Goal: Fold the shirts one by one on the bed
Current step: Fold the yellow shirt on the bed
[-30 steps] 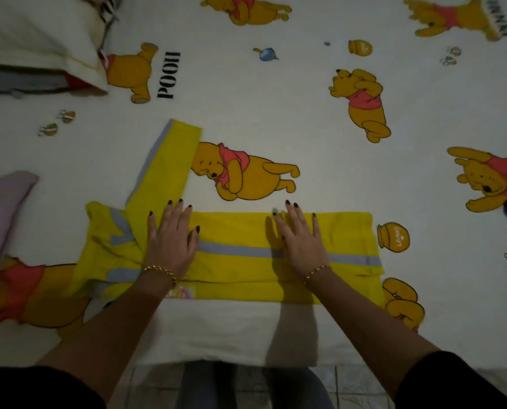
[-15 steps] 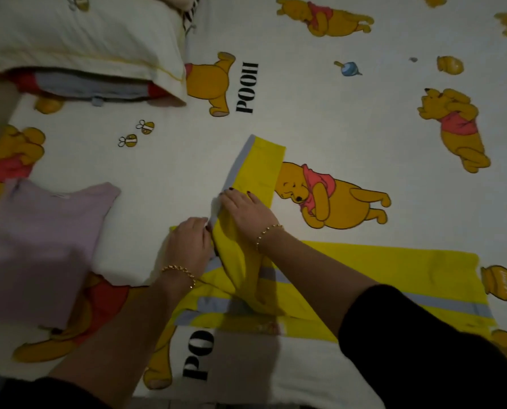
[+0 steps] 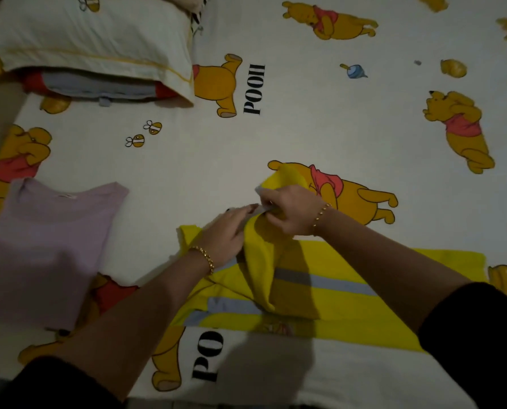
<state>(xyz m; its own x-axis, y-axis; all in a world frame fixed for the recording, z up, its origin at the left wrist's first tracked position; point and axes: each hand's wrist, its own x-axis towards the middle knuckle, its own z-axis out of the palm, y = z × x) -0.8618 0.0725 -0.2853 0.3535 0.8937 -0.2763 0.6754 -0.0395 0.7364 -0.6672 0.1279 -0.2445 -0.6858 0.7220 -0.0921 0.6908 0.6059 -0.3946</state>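
The yellow shirt [image 3: 335,317] lies flat on the bed [image 3: 305,128] at lower centre of the frame, its sleeve [image 3: 261,261] held up at mid-frame by the right hand [image 3: 290,211] pinching the cuff, the left hand [image 3: 222,234] just beside it resting straight-fingered on the shoulder, with a lilac shirt [image 3: 45,246] at left.

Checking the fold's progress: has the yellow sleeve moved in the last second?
Yes. The sleeve, pinched by the right hand, now covers the printed bear's head instead of lying beside it.
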